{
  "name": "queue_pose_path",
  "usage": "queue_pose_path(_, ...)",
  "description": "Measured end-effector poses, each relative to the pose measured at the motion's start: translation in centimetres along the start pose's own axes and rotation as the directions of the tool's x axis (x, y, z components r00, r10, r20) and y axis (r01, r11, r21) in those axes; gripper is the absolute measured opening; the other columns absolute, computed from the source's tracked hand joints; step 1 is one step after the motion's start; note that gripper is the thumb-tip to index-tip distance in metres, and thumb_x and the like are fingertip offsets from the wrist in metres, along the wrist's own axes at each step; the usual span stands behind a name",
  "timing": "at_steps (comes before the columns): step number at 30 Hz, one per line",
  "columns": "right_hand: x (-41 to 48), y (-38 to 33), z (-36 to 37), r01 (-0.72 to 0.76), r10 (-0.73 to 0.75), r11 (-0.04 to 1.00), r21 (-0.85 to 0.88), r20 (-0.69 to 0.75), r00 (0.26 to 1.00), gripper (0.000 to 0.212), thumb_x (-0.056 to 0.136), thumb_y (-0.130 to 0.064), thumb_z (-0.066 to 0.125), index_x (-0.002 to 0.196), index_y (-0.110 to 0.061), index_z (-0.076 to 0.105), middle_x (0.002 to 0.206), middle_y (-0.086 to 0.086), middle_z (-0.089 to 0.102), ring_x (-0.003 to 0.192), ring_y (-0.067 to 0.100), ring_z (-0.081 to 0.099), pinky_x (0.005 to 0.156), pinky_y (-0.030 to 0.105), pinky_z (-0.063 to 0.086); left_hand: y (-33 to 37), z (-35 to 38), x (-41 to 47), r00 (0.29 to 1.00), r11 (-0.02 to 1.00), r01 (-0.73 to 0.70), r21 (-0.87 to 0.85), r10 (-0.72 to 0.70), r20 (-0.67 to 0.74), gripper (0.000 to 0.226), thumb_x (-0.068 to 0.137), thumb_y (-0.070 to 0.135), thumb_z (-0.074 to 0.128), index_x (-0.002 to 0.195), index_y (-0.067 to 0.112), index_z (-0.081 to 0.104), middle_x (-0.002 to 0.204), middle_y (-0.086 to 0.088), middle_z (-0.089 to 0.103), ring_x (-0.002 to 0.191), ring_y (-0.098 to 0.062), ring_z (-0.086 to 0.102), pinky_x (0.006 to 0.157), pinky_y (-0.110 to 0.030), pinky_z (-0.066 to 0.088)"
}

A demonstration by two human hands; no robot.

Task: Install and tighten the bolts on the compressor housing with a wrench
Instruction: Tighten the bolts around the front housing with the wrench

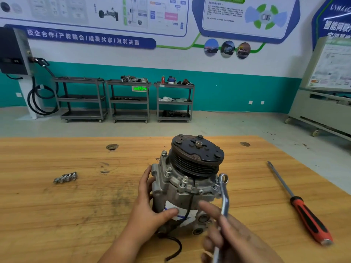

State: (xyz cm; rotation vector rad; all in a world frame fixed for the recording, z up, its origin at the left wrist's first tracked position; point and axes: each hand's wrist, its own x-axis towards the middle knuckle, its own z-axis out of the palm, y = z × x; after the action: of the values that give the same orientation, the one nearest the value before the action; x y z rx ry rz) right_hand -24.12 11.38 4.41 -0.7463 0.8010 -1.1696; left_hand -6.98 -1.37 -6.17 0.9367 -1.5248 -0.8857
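Note:
A grey metal compressor [182, 188] stands on the wooden table [76, 215], its black pulley and clutch plate on top. Bolts stick up from its housing flange [185, 180]. My left hand [150, 207] grips the housing's left side, thumb across the front. My right hand [228, 236] holds a silver ring wrench [224, 194] by its shaft, index finger stretched out. The wrench's ring end hangs just off the right side of the flange, not on a bolt. Several loose bolts [65, 177] lie in a row on the table at the left.
A long screwdriver [302, 207] with a red and black handle lies on the table at the right. A black cable [174, 243] trails from the compressor toward me. Grey tool carts [129, 100] stand against the far wall.

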Motion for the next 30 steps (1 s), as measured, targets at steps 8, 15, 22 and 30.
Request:
queue_pose_path(8, -0.9, -3.6, -9.6, 0.079, -0.292, 0.673, -0.735, -0.166, 0.942, 0.018, 0.089, -0.018, 0.05, 0.087, -0.01, 0.066, 0.056, 0.003, 0.039, 0.048, 0.014, 0.035, 0.043, 0.023, 0.027, 0.4, -0.1, 0.1, 1.0, 0.999, 0.028, -0.026, -0.027, 0.015, 0.115, 0.052, 0.05, 0.087, 0.137, 0.063, 0.01, 0.14, 0.023, 0.037, 0.111, 0.018, 0.049, 0.077, 0.0, 0.042)
queue_pose_path(15, 2.5, -11.2, -9.3, 0.36, -0.336, -0.253, -0.898, 0.431, 0.838, 0.023, 0.092, -0.042, 0.045, 0.107, -0.048, 0.061, 0.091, -0.02, 0.057, 0.086, 0.001, 0.054, 0.076, 0.017, 0.04, 0.9, -0.1, 0.0, 0.999, 0.999, 0.036, -0.012, -0.035, 0.011, 0.108, 0.047, 0.057, 0.084, 0.125, 0.078, 0.011, 0.138, 0.025, 0.037, 0.113, 0.015, 0.049, 0.078, -0.002, 0.043)
queue_pose_path(22, 6.4, -13.7, -7.8, 0.38, -0.044, -0.314, -0.87, 0.413, 0.91, 0.024, 0.085, -0.05, 0.036, 0.104, -0.052, 0.05, 0.094, -0.016, 0.056, 0.094, 0.001, 0.048, 0.086, 0.027, 0.039, 0.7, -0.1, 0.0, 0.999, 0.999, 0.034, -0.032, -0.033, 0.022, 0.108, 0.047, 0.054, 0.082, 0.127, 0.076, 0.013, 0.139, 0.022, 0.04, 0.114, 0.009, 0.053, 0.077, -0.005, 0.046)
queue_pose_path(30, 8.3, -15.2, -6.1, 0.404, 0.149, -0.344, -0.848, 0.375, 0.915, 0.02, 0.087, -0.046, 0.038, 0.102, -0.054, 0.049, 0.094, -0.021, 0.051, 0.097, -0.007, 0.043, 0.088, 0.016, 0.034, 0.5, -0.2, 0.0, 0.999, 0.999, 0.036, -0.015, -0.036, 0.021, 0.109, 0.046, 0.056, 0.082, 0.127, 0.076, 0.013, 0.137, 0.028, 0.037, 0.112, 0.014, 0.051, 0.077, -0.003, 0.045)
